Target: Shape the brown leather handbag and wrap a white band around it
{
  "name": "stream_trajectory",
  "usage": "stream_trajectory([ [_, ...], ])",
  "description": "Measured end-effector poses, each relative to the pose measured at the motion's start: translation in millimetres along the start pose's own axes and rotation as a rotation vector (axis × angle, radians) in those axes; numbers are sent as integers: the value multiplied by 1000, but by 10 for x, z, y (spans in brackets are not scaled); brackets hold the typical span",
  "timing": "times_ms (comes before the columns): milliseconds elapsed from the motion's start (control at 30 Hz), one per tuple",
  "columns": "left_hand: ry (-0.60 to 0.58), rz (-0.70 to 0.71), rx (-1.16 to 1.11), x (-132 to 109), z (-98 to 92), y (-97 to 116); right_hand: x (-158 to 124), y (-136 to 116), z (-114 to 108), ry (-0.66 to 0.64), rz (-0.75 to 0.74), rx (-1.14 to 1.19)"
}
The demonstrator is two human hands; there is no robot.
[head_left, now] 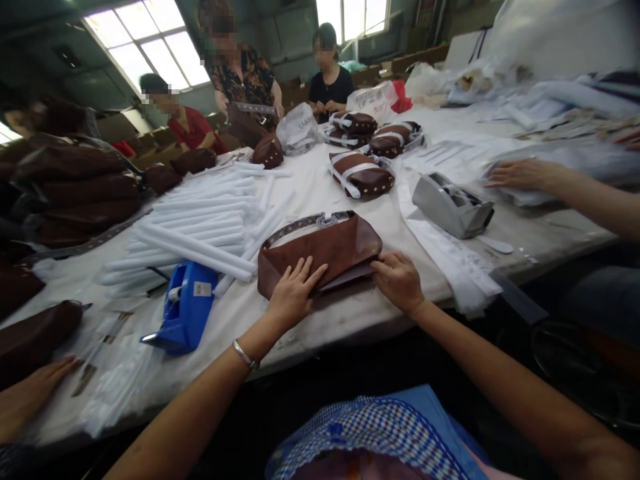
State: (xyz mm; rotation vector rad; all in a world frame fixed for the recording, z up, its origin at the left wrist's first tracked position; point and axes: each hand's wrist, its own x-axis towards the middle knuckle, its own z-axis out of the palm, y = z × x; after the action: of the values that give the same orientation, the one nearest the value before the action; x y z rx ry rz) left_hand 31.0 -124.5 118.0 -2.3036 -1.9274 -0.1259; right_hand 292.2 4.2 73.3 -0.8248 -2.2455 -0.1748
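Observation:
A brown leather bag (330, 250) with a studded strap lies flat near the front edge of the white table (350, 313). My left hand (295, 293) rests flat on its lower left part, fingers stretched out. My right hand (397, 280) is at the bag's lower right corner with its fingers curled onto the edge of the bag. A silver bangle sits on my left wrist.
A blue tape dispenser (185, 307) stands left of the bag, beside a pile of white paper rolls (200, 230). A grey tape dispenser (450, 203) and white strips lie to the right. Wrapped brown bags (361, 175) sit further back. Other people's hands (517, 175) and several seated people surround the table.

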Motion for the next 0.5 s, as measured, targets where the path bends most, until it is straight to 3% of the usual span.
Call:
stream_trajectory([
  [167,29,-23,-15,-24,81,30,-47,193,19,14,-88,107],
  [333,50,-56,11,-60,184,90,-29,246,-207,66,-57,191],
  [400,52,-62,13,-69,250,108,46,115,-224,1,-118,160],
  [500,58,-69,12,-65,323,118,135,-119,-67,-228,-246,145],
])
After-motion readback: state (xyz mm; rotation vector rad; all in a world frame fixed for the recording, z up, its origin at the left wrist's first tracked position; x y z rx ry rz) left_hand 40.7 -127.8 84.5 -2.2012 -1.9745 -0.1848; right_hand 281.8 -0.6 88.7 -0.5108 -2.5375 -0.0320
